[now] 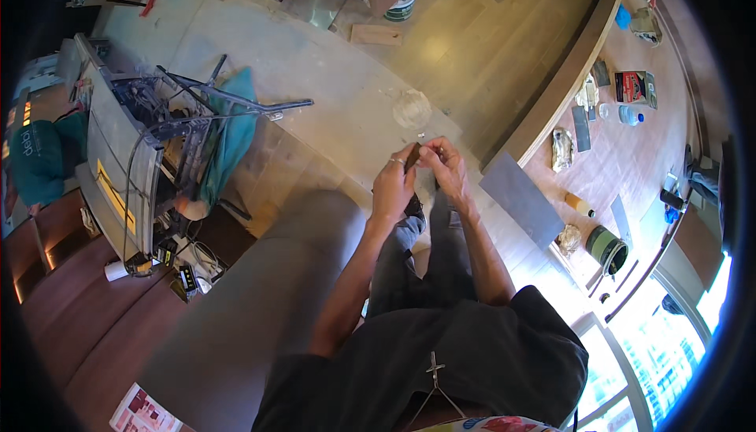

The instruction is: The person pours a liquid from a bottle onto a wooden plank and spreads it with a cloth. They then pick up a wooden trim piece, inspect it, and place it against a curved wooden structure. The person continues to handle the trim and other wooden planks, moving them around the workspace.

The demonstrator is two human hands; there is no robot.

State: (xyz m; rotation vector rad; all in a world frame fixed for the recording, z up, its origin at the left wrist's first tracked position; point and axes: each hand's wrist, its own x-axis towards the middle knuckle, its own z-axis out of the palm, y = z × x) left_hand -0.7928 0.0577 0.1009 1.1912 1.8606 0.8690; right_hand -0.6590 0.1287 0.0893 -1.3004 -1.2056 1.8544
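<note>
In front of my body, both hands are raised close together above the floor. My left hand (390, 189) is closed around a small, flat, dark brown piece (413, 157); its exact kind is too small to make out. Beside it, my right hand (446, 167) has its thumb and fingers pinched at the upper edge of that same piece. The fingers hide part of it. Beyond the hands, a pale round patch or lump (411, 109) shows on the dusty floor covering (331, 77).
A worktop (630, 164) curves along the right, bearing a grey sheet (523, 200), a dark green tin (606, 249), a bottle (628, 115) and a rectangular can (635, 88). At left stands a dusty machine (118, 188) with metal legs. A grey padded seat (260, 274) adjoins my left side.
</note>
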